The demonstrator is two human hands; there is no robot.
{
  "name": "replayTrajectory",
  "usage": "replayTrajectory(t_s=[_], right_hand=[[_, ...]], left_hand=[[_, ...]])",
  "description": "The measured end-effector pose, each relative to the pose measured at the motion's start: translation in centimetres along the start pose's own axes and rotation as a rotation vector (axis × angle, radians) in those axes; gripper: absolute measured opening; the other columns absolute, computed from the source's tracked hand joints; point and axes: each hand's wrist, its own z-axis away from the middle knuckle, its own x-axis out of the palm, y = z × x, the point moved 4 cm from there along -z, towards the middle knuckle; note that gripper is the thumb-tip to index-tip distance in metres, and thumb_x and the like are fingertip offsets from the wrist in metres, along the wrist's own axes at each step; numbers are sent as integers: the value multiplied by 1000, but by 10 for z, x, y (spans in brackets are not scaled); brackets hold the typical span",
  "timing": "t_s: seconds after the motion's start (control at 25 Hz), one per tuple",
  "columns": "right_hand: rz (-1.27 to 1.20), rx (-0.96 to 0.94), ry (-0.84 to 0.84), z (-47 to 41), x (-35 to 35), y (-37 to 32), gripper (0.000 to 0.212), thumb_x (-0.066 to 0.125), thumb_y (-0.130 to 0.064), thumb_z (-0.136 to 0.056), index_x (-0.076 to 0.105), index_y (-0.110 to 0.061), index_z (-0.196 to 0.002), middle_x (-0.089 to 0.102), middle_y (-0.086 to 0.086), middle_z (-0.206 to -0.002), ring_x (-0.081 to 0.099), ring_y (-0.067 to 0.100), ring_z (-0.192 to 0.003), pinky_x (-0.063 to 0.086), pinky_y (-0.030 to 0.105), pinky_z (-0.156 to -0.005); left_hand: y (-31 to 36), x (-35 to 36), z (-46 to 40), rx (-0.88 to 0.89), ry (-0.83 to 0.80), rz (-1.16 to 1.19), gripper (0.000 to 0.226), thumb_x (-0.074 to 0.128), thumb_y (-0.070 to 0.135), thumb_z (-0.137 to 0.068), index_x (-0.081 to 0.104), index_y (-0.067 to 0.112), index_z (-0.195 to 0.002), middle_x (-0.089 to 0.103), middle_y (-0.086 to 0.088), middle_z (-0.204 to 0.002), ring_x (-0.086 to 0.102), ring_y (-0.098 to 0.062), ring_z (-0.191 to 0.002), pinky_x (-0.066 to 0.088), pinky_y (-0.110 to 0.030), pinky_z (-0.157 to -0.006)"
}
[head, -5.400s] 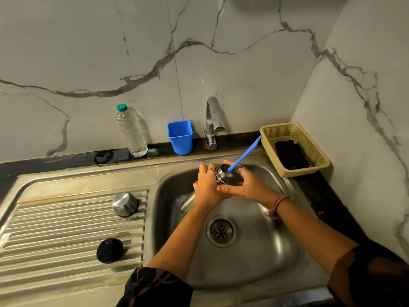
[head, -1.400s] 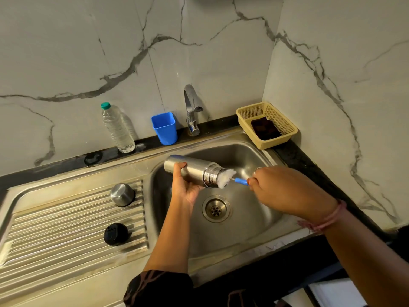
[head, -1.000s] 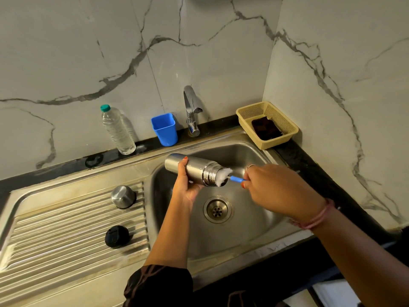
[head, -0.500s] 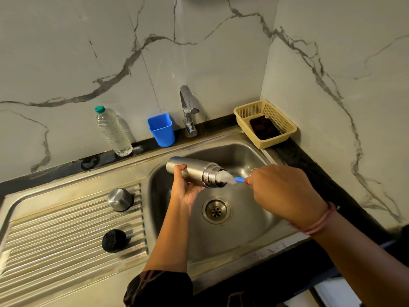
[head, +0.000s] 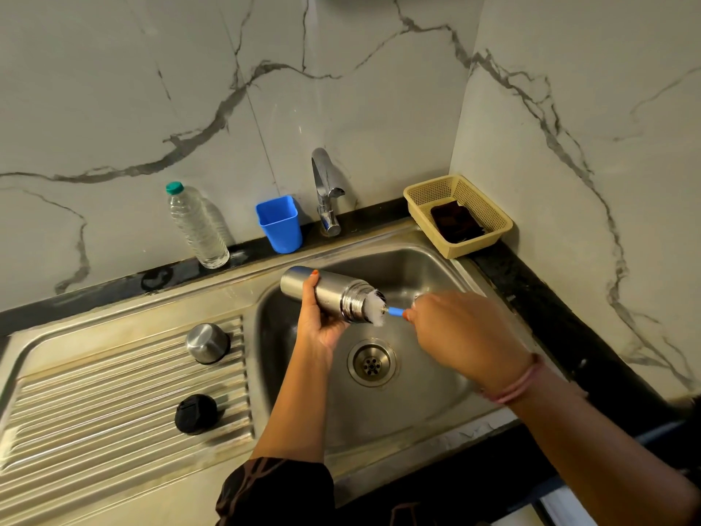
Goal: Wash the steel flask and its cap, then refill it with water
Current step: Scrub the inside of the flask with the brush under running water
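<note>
**Steel flask lying sideways over the basin, brush in line with its mouth**

Steel flask (head: 329, 296) is what I am working on, and nearest to me are my two forearms reaching in over the sink's front rim (head: 379, 472). My left hand (head: 318, 321) comes up from below with its fingers curled round the flask's body, near the closed base. My right hand (head: 461, 332) has its fingers closed on the blue handle of the bottle brush (head: 379, 311), whose white bristle head sits right at the flask's open mouth.

What the next stroke depends on is this: the flask's long axis runs almost level, base to my left, mouth to my right, so the mouth faces straight toward my right fingers. The brush handle lies along that same line. I judge the scrubbing must travel along that axis, in and out, with the left hand only bracing.

Below the mouth is the drain (head: 372, 362). Out on the draining board to my left, well apart from both hands, lie the black stopper (head: 195, 414) and, farther back, the steel cap (head: 207, 343), neither washed yet as far as I can judge. Farthest off, the tap (head: 325, 191) shows no water running.
</note>
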Motion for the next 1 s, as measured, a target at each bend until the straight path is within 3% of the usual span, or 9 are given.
replayTrajectory(t_s=[0.12, 0.2, 0.28, 0.36, 0.48, 0.6, 0.72, 0.92, 1.0], right_hand=[[50, -25, 138, -1, 7, -19, 13, 74, -29, -79, 67, -19, -75, 50, -3, -56, 28, 11, -43, 6, 20, -41], [-19, 19, 28, -2, 12, -7, 19, 50, -28, -97, 64, -18, -105, 51, -2, -72, 43, 11, -55, 37, 22, -48], [-15, 58, -12, 4, 8, 6, 23, 42, -23, -101, 60, -14, -111, 51, 0, -77, 53, 13, -69, 49, 27, -65], [80, 26, 140, 10, 1, -1, 8, 64, -19, -89, 66, -12, -89, 46, -2, -61, 46, 13, -54, 36, 25, -48], [29, -50, 196, 4, 9, -10, 24, 90, -14, -51, 71, -13, -66, 48, -2, -48, 36, 14, -36, 20, 21, -49], [28, -88, 142, 4, 10, -8, 17, 78, -25, -73, 69, -19, -86, 58, -4, -63, 40, 14, -43, 13, 19, -46], [-52, -49, 78, 8, 3, 13, 22, 40, -35, -99, 58, -24, -106, 56, -6, -77, 52, 12, -64, 29, 22, -47], [-129, -15, -12, -15, 15, -1, 25, 39, -23, -99, 59, -17, -113, 60, 2, -83, 53, 21, -70, 36, 29, -60], [-82, -38, -15, -18, 19, -4, 25, 39, -26, -100, 59, -19, -114, 61, 1, -87, 49, 19, -68, 33, 28, -58]], left_hand=[[-1, 2, 5, 25, 17, -20, 62, 78, 26, -79, 46, 5, -129, 63, -22, -116, 64, -38, -104, 53, -57, -76], [3, 0, 4, 22, 28, 2, 65, 79, 23, -77, 46, 5, -130, 63, -22, -116, 64, -39, -104, 54, -58, -79], [6, -2, 2, 23, 33, 32, 70, 82, 21, -74, 45, 5, -130, 62, -22, -118, 63, -39, -106, 53, -60, -85], [5, -3, 1, 27, 36, 35, 72, 83, 20, -72, 44, 5, -131, 60, -23, -121, 62, -40, -109, 50, -62, -93], [-2, -2, 0, 30, 27, -1, 66, 80, 21, -76, 44, 5, -129, 59, -23, -121, 59, -41, -113, 44, -64, -99], [2, -3, -2, 47, 26, -15, 57, 75, 21, -82, 44, 6, -128, 61, -23, -117, 59, -40, -113, 41, -66, -101], [9, -3, -2, 63, 15, 7, 54, 72, 20, -84, 44, 7, -129, 61, -22, -116, 60, -39, -111, 43, -65, -99], [3, 7, 6, 60, -11, 22, 51, 71, 21, -85, 47, 5, -128, 64, -22, -109, 63, -38, -98, 50, -59, -70], [5, 6, 5, 73, 2, 42, 54, 73, 20, -84, 46, 6, -128, 63, -22, -111, 63, -38, -98, 51, -59, -72]])
